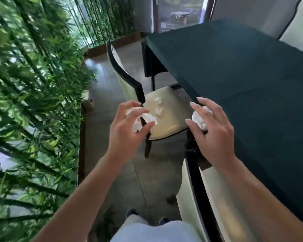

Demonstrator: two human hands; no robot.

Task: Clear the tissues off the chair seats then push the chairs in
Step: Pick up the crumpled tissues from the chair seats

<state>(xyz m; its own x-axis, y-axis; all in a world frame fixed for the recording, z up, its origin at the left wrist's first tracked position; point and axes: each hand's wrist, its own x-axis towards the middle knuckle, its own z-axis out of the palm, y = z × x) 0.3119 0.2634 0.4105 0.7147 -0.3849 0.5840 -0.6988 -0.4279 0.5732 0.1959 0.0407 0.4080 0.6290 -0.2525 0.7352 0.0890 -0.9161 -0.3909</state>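
My left hand (128,130) holds crumpled white tissues (143,118) in its curled fingers, raised in front of the far chair. My right hand (212,130) grips another white tissue wad (198,119) near the table's edge. Beyond both hands stands a cream chair (166,124) with a black frame, pulled out from the table. Two crumpled tissues (158,106) lie on its seat. Just below my right forearm is the back of a nearer cream chair (194,180), close against the table.
A table under a dark green cloth (243,75) fills the right side. A wall of green bamboo plants (30,102) in a wooden planter lines the left. A grey tiled aisle (115,172) runs between them. Another cream chair (297,30) stands across the table.
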